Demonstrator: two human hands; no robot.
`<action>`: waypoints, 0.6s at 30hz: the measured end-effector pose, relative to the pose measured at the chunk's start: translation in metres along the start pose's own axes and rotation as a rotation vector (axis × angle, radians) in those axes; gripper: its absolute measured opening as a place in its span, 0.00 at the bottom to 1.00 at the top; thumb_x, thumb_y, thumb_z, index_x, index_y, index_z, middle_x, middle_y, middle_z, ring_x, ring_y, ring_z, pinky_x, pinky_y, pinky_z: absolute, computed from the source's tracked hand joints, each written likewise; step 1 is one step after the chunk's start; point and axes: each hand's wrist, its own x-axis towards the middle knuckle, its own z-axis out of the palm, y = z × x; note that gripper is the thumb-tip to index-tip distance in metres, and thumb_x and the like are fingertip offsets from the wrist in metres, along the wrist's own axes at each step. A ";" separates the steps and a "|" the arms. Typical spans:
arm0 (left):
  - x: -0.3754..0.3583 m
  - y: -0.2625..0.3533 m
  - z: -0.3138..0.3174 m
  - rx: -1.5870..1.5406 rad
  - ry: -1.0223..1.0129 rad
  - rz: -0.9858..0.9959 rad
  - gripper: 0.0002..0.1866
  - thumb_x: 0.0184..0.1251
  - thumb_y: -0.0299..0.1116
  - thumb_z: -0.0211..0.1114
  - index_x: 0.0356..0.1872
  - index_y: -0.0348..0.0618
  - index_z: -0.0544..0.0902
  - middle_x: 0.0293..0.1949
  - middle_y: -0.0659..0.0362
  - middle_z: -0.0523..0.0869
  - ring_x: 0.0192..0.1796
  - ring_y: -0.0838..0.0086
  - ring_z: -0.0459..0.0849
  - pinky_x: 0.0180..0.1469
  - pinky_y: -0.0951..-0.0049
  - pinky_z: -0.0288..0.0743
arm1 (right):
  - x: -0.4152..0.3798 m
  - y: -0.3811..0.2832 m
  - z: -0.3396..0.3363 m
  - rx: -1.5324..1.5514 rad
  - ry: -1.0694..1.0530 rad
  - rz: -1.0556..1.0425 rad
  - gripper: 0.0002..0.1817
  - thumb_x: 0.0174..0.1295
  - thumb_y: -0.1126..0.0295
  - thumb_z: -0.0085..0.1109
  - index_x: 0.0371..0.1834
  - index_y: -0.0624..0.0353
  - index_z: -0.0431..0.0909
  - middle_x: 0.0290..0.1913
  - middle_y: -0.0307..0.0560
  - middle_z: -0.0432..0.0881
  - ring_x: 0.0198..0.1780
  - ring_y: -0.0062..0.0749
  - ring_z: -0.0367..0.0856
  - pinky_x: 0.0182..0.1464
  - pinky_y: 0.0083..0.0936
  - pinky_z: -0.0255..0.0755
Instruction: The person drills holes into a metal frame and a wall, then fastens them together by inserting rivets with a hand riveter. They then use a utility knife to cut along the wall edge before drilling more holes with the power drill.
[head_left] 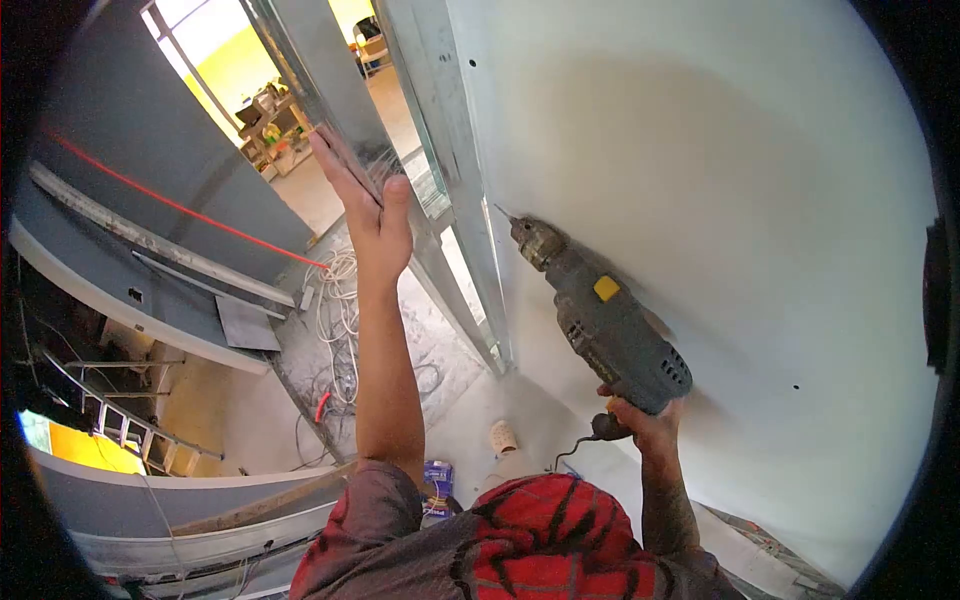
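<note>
The right hand point(640, 420) has its grip closed around the handle of the electric drill point(605, 325), at 5 o'clock from frame centre. The drill looks heavy and rigid, nose-weighted toward the chuck; the handle is the proper hold. Its cord point(572, 452) hangs below the handle. The bit tip point(500, 211) sits near the edge of the drywall panel point(720, 180). The left hand point(370, 205), at 11 o'clock, lies flat with fingers extended against the metal stud point(330, 90), gripping nothing. Farther off, coiled cables point(340, 300) lie on the floor point(300, 195).
</note>
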 end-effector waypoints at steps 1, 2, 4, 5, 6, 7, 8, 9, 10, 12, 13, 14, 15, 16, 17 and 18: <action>-0.001 0.001 -0.001 0.002 -0.011 0.010 0.52 0.72 0.41 0.61 0.77 0.38 0.27 0.80 0.44 0.31 0.81 0.58 0.33 0.78 0.60 0.33 | 0.002 0.000 0.003 0.002 0.002 0.011 0.27 0.46 0.74 0.75 0.52 0.64 0.77 0.41 0.50 0.87 0.42 0.36 0.88 0.43 0.32 0.83; -0.002 0.000 -0.002 0.004 -0.019 0.020 0.52 0.72 0.42 0.62 0.77 0.38 0.27 0.80 0.45 0.31 0.81 0.58 0.35 0.78 0.60 0.35 | 0.004 0.000 0.005 -0.006 -0.006 0.043 0.27 0.46 0.75 0.75 0.52 0.65 0.77 0.42 0.51 0.87 0.42 0.36 0.88 0.43 0.32 0.83; -0.003 0.002 -0.001 -0.022 -0.013 0.006 0.53 0.72 0.43 0.62 0.77 0.39 0.27 0.80 0.45 0.31 0.81 0.58 0.35 0.78 0.60 0.34 | 0.010 0.003 0.007 -0.014 -0.015 0.077 0.27 0.46 0.75 0.75 0.51 0.65 0.77 0.42 0.51 0.87 0.42 0.36 0.88 0.43 0.32 0.83; -0.003 0.002 0.000 -0.051 -0.005 -0.001 0.53 0.72 0.43 0.62 0.77 0.39 0.27 0.80 0.45 0.31 0.81 0.59 0.35 0.78 0.60 0.34 | 0.013 0.006 0.008 -0.042 -0.016 0.107 0.29 0.44 0.76 0.73 0.54 0.65 0.75 0.42 0.52 0.86 0.42 0.38 0.87 0.42 0.31 0.82; -0.003 -0.001 0.000 -0.048 -0.006 -0.004 0.53 0.72 0.43 0.62 0.77 0.39 0.27 0.80 0.45 0.31 0.81 0.59 0.35 0.78 0.60 0.34 | 0.014 0.008 0.009 -0.069 -0.018 0.137 0.32 0.42 0.77 0.71 0.56 0.66 0.73 0.43 0.54 0.85 0.41 0.40 0.87 0.40 0.31 0.81; -0.004 -0.005 -0.001 -0.053 -0.005 -0.026 0.53 0.72 0.43 0.62 0.77 0.39 0.27 0.80 0.45 0.32 0.81 0.60 0.35 0.78 0.60 0.35 | 0.015 0.009 0.011 -0.068 -0.023 0.141 0.32 0.42 0.77 0.71 0.56 0.66 0.73 0.43 0.54 0.85 0.41 0.40 0.87 0.40 0.31 0.81; -0.004 -0.004 -0.002 -0.057 -0.003 -0.048 0.54 0.72 0.43 0.63 0.77 0.39 0.27 0.80 0.45 0.32 0.81 0.60 0.35 0.78 0.60 0.36 | 0.016 0.009 0.013 -0.034 -0.019 0.123 0.32 0.43 0.76 0.71 0.56 0.66 0.73 0.43 0.54 0.85 0.41 0.41 0.87 0.40 0.31 0.81; -0.004 -0.002 -0.003 -0.051 0.001 -0.050 0.54 0.72 0.43 0.63 0.77 0.39 0.27 0.80 0.45 0.32 0.81 0.60 0.35 0.78 0.60 0.36 | 0.017 0.010 0.014 -0.003 -0.016 0.105 0.32 0.43 0.76 0.72 0.56 0.65 0.73 0.44 0.54 0.85 0.41 0.41 0.87 0.40 0.31 0.81; -0.004 0.002 -0.002 -0.032 -0.008 -0.051 0.54 0.72 0.43 0.63 0.77 0.39 0.27 0.80 0.45 0.31 0.81 0.60 0.35 0.78 0.61 0.36 | 0.018 0.011 0.015 -0.005 -0.023 0.107 0.32 0.43 0.76 0.72 0.56 0.65 0.73 0.44 0.54 0.85 0.41 0.41 0.87 0.40 0.31 0.81; -0.003 0.006 0.000 -0.014 -0.015 -0.053 0.54 0.72 0.43 0.63 0.77 0.40 0.27 0.80 0.45 0.31 0.81 0.61 0.35 0.78 0.61 0.36 | 0.018 0.013 0.014 0.061 0.001 0.050 0.32 0.45 0.74 0.73 0.56 0.65 0.73 0.44 0.54 0.85 0.41 0.42 0.87 0.39 0.32 0.81; -0.003 0.007 0.001 -0.009 0.025 -0.043 0.55 0.70 0.45 0.64 0.77 0.38 0.29 0.80 0.44 0.34 0.81 0.60 0.38 0.78 0.61 0.38 | 0.019 0.012 0.014 0.060 0.002 0.051 0.32 0.45 0.74 0.73 0.56 0.65 0.73 0.44 0.54 0.85 0.41 0.42 0.87 0.39 0.32 0.81; -0.003 0.006 0.004 -0.007 0.066 -0.033 0.56 0.69 0.46 0.66 0.77 0.36 0.31 0.80 0.43 0.38 0.81 0.60 0.42 0.77 0.62 0.41 | 0.020 0.011 0.013 0.040 -0.019 0.053 0.31 0.46 0.74 0.73 0.56 0.65 0.73 0.44 0.54 0.85 0.41 0.41 0.87 0.39 0.32 0.82; -0.004 0.004 0.005 -0.011 0.064 -0.035 0.56 0.69 0.46 0.66 0.77 0.36 0.31 0.80 0.43 0.38 0.81 0.60 0.42 0.77 0.62 0.41 | 0.020 0.009 0.011 0.020 -0.038 0.057 0.30 0.47 0.73 0.73 0.55 0.66 0.73 0.43 0.53 0.85 0.40 0.41 0.87 0.39 0.31 0.82; -0.005 0.001 0.004 0.013 0.114 -0.071 0.55 0.67 0.48 0.68 0.77 0.34 0.36 0.77 0.43 0.47 0.78 0.60 0.50 0.76 0.62 0.45 | 0.022 0.007 0.010 0.018 -0.032 0.057 0.30 0.47 0.73 0.73 0.55 0.66 0.73 0.43 0.53 0.85 0.40 0.41 0.87 0.39 0.31 0.82; -0.006 -0.001 0.005 0.037 0.162 -0.107 0.54 0.65 0.50 0.69 0.77 0.31 0.42 0.75 0.43 0.55 0.76 0.60 0.57 0.75 0.63 0.50 | 0.025 0.005 0.008 -0.055 -0.058 0.087 0.29 0.47 0.73 0.73 0.55 0.65 0.74 0.43 0.52 0.85 0.40 0.39 0.87 0.39 0.31 0.82; -0.007 -0.001 0.007 0.033 0.161 -0.112 0.54 0.65 0.50 0.69 0.77 0.31 0.42 0.75 0.43 0.55 0.76 0.60 0.57 0.75 0.63 0.50 | 0.026 0.003 0.007 -0.130 -0.086 0.120 0.28 0.48 0.73 0.73 0.54 0.65 0.75 0.42 0.52 0.86 0.40 0.37 0.87 0.40 0.30 0.82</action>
